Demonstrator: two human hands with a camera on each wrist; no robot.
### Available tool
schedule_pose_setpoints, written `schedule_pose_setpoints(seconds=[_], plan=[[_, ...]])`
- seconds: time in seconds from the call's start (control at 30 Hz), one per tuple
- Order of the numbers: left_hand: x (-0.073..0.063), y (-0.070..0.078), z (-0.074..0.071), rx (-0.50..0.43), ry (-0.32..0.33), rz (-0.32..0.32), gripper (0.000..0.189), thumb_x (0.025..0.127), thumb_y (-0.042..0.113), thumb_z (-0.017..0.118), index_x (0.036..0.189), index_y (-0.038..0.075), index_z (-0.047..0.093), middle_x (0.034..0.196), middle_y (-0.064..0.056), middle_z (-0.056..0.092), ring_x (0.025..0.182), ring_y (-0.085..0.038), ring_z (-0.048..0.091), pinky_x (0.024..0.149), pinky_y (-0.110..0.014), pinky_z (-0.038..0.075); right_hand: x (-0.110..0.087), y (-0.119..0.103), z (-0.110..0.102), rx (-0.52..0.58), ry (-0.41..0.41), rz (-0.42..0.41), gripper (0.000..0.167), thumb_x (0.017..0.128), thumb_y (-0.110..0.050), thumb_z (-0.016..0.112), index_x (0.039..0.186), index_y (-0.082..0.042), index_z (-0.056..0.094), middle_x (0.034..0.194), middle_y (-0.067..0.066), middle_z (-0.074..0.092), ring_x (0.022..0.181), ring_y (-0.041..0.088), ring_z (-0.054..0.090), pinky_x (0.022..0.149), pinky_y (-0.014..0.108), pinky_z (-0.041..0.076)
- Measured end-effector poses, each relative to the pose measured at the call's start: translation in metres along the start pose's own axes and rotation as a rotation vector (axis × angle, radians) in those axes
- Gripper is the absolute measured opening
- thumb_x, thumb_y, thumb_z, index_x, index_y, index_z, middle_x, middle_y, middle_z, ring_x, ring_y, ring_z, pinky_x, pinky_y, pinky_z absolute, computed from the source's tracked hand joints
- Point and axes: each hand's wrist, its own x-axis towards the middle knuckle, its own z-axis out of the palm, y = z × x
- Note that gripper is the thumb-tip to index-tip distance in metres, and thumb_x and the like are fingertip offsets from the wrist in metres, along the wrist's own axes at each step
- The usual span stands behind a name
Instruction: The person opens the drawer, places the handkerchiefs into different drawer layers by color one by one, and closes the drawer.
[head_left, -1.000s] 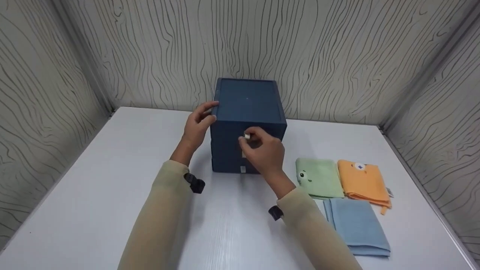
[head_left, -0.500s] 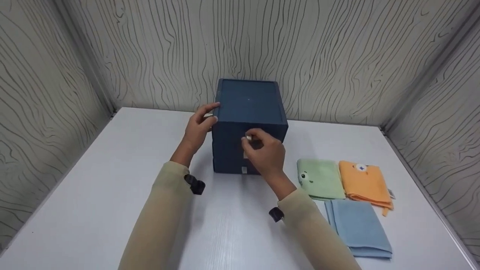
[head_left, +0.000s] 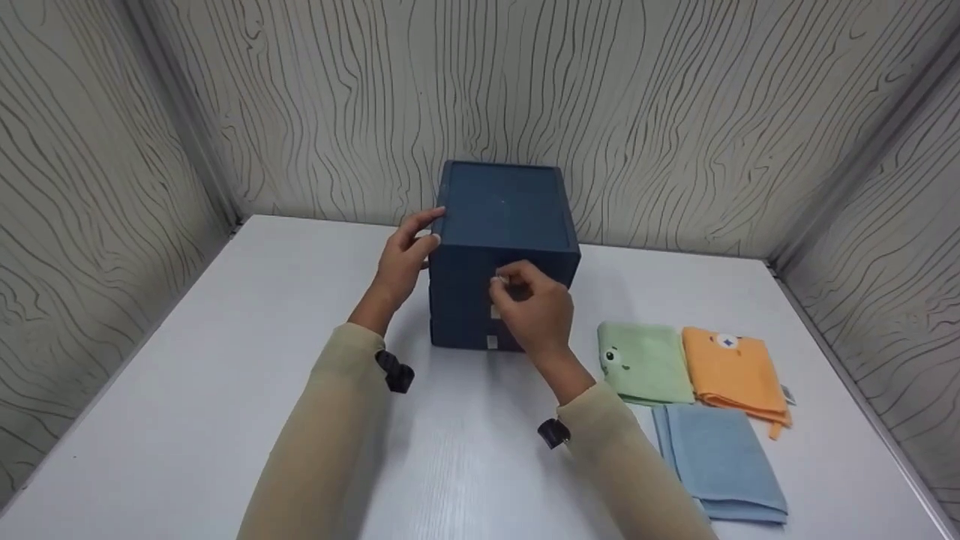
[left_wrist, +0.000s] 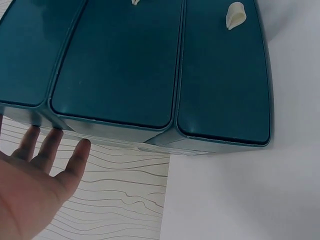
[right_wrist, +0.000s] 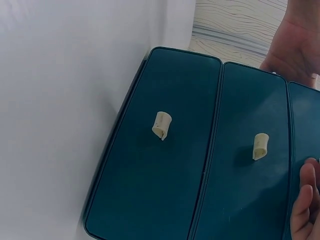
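A dark blue drawer unit [head_left: 510, 206] with three stacked drawers stands on the white table near the back wall. My left hand [head_left: 401, 259] steadies its left side, fingers and thumb at the upper edge. In the left wrist view the fingers [left_wrist: 75, 165] of that hand are spread and fairly straight along the side. My right hand [head_left: 536, 307] pinches the small cream pull tab of the top drawer between thumb and fingers, hiding most of it. The middle drawer's pull tab [right_wrist: 260, 146] and the bottom drawer's pull tab [right_wrist: 161, 125] show in the right wrist view. All drawer fronts look flush.
To the right of the unit lie a folded green cloth [head_left: 649, 364] and a folded orange cloth [head_left: 739, 375], with a folded blue cloth [head_left: 724, 461] in front of them. Wood-grain panels [head_left: 510, 82] close in the table at the back and both sides.
The head view has shifted slightly, so everything sits a little farther right and lower. Both hands keep their places on the drawer unit.
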Motion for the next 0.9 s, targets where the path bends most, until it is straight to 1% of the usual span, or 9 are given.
schedule_pose_setpoints(seconds=[0.2,0.4,0.5,0.73,0.9], plan=[[-0.001,0.002,-0.001,-0.008,-0.001,-0.009,0.045,0.095,0.023,0.048,0.140,0.023,0.051,0.151,-0.003,0.039,0.122,-0.023,0.052,0.095,-0.049,0.047,-0.002,-0.003,-0.001,0.007,-0.014,0.017,0.005,0.084,-0.017,0.067,0.084,-0.019,0.072,0.081,-0.008,0.073,0.069,0.003,0.063,0.063,0.027,0.051],[-0.001,0.002,-0.002,-0.007,-0.004,-0.031,0.044,0.095,0.023,0.047,0.139,0.023,0.051,0.151,-0.002,0.038,0.131,-0.022,0.046,0.095,-0.050,0.047,-0.004,-0.005,-0.002,0.004,-0.017,0.011,0.006,0.083,-0.019,0.067,0.079,-0.017,0.071,0.079,-0.007,0.073,0.067,0.003,0.062,0.061,0.027,0.050],[-0.001,0.002,-0.002,-0.006,-0.011,-0.039,0.044,0.095,0.023,0.047,0.139,0.024,0.051,0.152,-0.002,0.038,0.133,-0.023,0.044,0.095,-0.052,0.047,-0.005,-0.005,-0.002,0.012,-0.015,0.007,0.005,0.083,-0.017,0.068,0.079,-0.017,0.071,0.078,-0.007,0.072,0.065,0.003,0.061,0.060,0.026,0.049],[0.000,0.004,-0.002,0.006,-0.020,-0.037,0.043,0.096,0.023,0.045,0.139,0.025,0.051,0.151,0.000,0.038,0.130,-0.023,0.047,0.092,-0.052,0.048,-0.010,-0.007,-0.004,0.043,0.001,-0.021,0.006,0.081,-0.014,0.069,0.076,-0.017,0.068,0.072,-0.008,0.070,0.061,0.002,0.061,0.057,0.023,0.050],[0.000,0.004,-0.001,0.004,-0.018,-0.052,0.044,0.096,0.023,0.043,0.139,0.024,0.050,0.152,-0.002,0.037,0.128,-0.024,0.048,0.092,-0.053,0.049,-0.013,-0.009,-0.006,0.056,0.008,-0.030,0.008,0.079,-0.012,0.069,0.075,-0.019,0.069,0.072,-0.009,0.071,0.060,0.000,0.062,0.057,0.024,0.050]])
